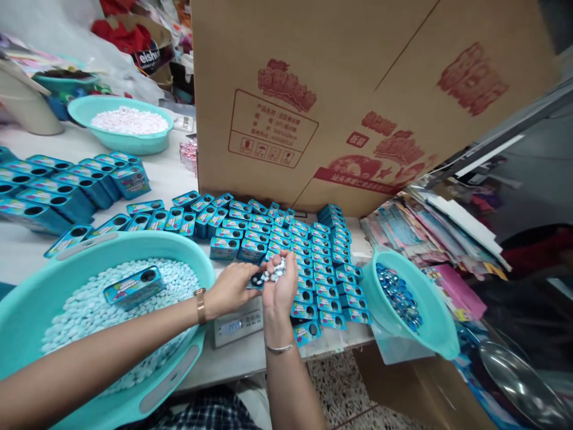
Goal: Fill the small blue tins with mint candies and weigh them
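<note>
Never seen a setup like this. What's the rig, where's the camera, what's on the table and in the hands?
No machine: a person's two bare hands, seen by one head-worn camera looking forward and down. The right hand cups small pale oval pieces over a small teal box with a round opening. The left hand is beside that box; its grip is unclear. On the white table: a large turquoise plastic basin of pale blue oval pieces, a flat light-grey digital scale, and rows of similar teal boxes before a large brown cardboard carton.
</note>
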Demonstrator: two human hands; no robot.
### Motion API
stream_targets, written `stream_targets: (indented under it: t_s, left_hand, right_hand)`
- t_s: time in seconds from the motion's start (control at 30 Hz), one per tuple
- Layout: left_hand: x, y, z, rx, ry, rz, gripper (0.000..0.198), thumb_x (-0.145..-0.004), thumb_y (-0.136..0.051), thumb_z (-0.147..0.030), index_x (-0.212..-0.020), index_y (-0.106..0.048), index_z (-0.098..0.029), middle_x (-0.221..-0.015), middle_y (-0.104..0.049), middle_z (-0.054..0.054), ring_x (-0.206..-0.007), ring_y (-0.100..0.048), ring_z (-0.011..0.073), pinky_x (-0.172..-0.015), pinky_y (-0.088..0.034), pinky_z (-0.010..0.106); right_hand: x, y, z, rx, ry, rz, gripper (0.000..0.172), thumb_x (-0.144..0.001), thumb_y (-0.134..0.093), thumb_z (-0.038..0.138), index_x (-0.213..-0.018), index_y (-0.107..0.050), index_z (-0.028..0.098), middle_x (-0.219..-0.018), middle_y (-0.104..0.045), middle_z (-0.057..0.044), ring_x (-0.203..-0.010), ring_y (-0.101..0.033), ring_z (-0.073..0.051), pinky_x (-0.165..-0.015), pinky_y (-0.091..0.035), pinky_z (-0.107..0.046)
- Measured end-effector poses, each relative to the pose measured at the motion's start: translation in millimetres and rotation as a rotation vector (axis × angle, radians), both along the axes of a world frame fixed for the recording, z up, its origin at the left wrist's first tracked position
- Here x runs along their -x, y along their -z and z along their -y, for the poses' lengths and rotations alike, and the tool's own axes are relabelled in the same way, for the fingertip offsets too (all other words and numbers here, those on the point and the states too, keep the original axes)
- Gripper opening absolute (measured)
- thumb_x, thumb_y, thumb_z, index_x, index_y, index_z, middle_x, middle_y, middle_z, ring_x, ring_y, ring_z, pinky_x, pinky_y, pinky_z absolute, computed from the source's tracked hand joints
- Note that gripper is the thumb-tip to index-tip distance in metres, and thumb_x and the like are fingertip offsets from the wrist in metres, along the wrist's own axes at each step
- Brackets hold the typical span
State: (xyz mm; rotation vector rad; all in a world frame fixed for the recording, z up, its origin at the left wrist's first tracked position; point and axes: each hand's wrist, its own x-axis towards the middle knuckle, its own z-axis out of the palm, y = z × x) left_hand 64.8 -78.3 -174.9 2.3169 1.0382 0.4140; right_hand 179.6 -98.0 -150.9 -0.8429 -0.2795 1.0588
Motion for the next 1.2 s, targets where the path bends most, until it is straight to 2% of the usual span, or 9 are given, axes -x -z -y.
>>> stream_targets:
  t_s: [0.17,0.27,0.33,0.47,0.6,0.7,0.8,0.9,1.2]
  left_hand:
    - [1,-0.4,3,-0.018,-0.011,-0.020,0.037,-0.079,-0.063,-0.033,-0.115,-0.060,-0.022,-0.109,-0.068,0.007,-0.103,-0.061,0.0256,-0.088,-0.044,0.035]
    - [0,-1.3,3,-0.026,-0.016,-0.032,0.038,-0.078,-0.064,-0.033,-0.114,-0.061,-0.021,-0.111,-0.068,0.007,-0.103,-0.061,0.0264,-0.090,-0.044,0.038]
    - [5,-5.4,2,-0.024,-0.018,-0.039,0.050,-0.076,-0.067,-0.036,-0.122,-0.056,-0.020,-0.120,-0.065,0.009,-0.110,-0.059,0.0274,-0.094,-0.044,0.039]
    - [36,-33.2,4,-0.094,-0.077,0.060,0.074,-0.077,-0.066,-0.050,-0.139,-0.039,-0.020,-0.140,-0.049,0.010,-0.128,-0.046,0.0262,-0.106,-0.038,0.040]
    - [84,-71.8,15,-0.173,-0.245,0.141,0.062,-0.083,-0.057,-0.055,-0.137,-0.041,-0.028,-0.139,-0.051,0.002,-0.128,-0.047,0.0235,-0.108,-0.038,0.040]
    - [110,-83.0,26,-0.176,-0.314,0.107,0.054,-0.084,-0.056,-0.056,-0.131,-0.047,-0.031,-0.133,-0.056,-0.003,-0.122,-0.052,0.0241,-0.105,-0.042,0.039]
    - [117,-75.6,32,-0.164,-0.316,0.079,0.052,-0.084,-0.055,-0.055,-0.130,-0.048,-0.030,-0.131,-0.058,-0.002,-0.118,-0.055,0.0248,-0.102,-0.045,0.039]
    - [112,-62.7,35,-0.157,-0.275,0.068,0.054,-0.085,-0.053,-0.056,-0.131,-0.047,-0.027,-0.131,-0.058,0.002,-0.119,-0.055,0.0251,-0.101,-0.046,0.039]
    - [67,-45.2,20,-0.200,-0.061,0.010,0.051,-0.090,-0.051,-0.046,-0.133,-0.044,-0.021,-0.134,-0.053,0.010,-0.123,-0.049,0.0245,-0.104,-0.040,0.040]
  right_hand:
    - [-3,3.5,-3,0.004,-0.018,-0.088,0.019,-0.084,-0.056,0.041,-0.087,-0.051,0.023,-0.061,-0.043,0.010,-0.047,-0.039,-0.005,-0.051,-0.041,-0.021]
    - [-14,5.9,-5,-0.009,-0.137,-0.304,0.013,-0.085,-0.055,0.033,-0.083,-0.047,0.023,-0.056,-0.037,0.012,-0.043,-0.035,-0.004,-0.044,-0.034,-0.017]
    - [-26,4.3,-2,-0.045,-0.237,-0.453,0.011,-0.087,-0.051,0.024,-0.078,-0.044,0.022,-0.054,-0.036,0.012,-0.042,-0.034,-0.004,-0.041,-0.030,-0.014]
    - [-59,-11.4,16,-0.192,-0.347,-0.649,0.017,-0.090,-0.043,0.013,-0.075,-0.040,0.022,-0.057,-0.040,0.010,-0.044,-0.038,-0.004,-0.041,-0.032,-0.014]
    - [-89,-30.9,44,-0.310,-0.300,-0.669,0.016,-0.090,-0.044,0.014,-0.077,-0.042,0.022,-0.058,-0.041,0.010,-0.045,-0.040,-0.005,-0.041,-0.034,-0.016]
    - [-100,-36.9,58,-0.320,-0.232,-0.626,0.012,-0.089,-0.046,0.015,-0.080,-0.045,0.022,-0.061,-0.044,0.009,-0.046,-0.041,-0.005,-0.041,-0.034,-0.016]
    - [-99,-36.5,63,-0.300,-0.192,-0.637,0.012,-0.089,-0.045,0.015,-0.079,-0.045,0.022,-0.061,-0.044,0.009,-0.046,-0.042,-0.004,-0.041,-0.034,-0.016]
    - [-95,-34.2,63,-0.273,-0.183,-0.659,0.013,-0.090,-0.043,0.015,-0.079,-0.045,0.021,-0.060,-0.042,0.009,-0.045,-0.042,-0.005,-0.041,-0.034,-0.016]
    - [-84,-27.3,62,-0.212,-0.186,-0.633,0.013,-0.087,-0.048,0.012,-0.078,-0.044,0.021,-0.059,-0.042,0.010,-0.045,-0.041,-0.003,-0.042,-0.034,-0.014]
